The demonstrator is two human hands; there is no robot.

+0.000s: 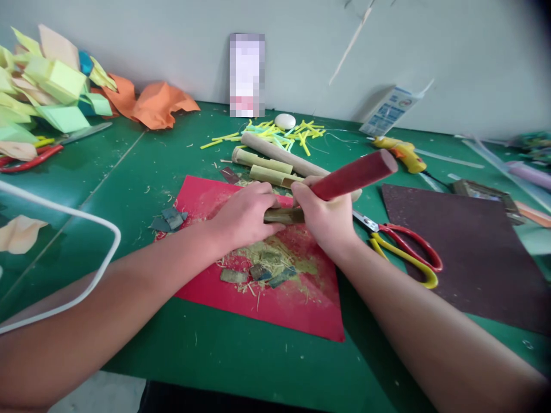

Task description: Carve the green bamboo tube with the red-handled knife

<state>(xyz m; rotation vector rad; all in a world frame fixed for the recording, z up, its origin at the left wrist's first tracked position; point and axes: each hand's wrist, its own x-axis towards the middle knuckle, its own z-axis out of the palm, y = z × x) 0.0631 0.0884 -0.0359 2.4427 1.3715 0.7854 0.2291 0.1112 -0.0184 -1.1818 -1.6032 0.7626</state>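
Over a red sheet (215,295) strewn with shavings, my left hand (245,209) is closed around one end of a short bamboo piece (284,215). The thick red handle (353,175) of a tool sits in the grip of my right hand (329,215), slanting up to the right. My fingers hide the tool's working end, so its kind cannot be made out. The right hand is against the bamboo's other end. Bits of dark sandpaper (233,276) lie among the shavings. Just beyond are two cut bamboo pieces (262,160) and a longer tan rod (279,152).
Scissors (408,252) with red and yellow handles lie right of my right hand, beside a dark brown sheet (456,246). A yellow glue gun (402,154) is behind. Crumpled colored paper (51,86) is piled at left, and a white cable (107,229) crosses above my left forearm.
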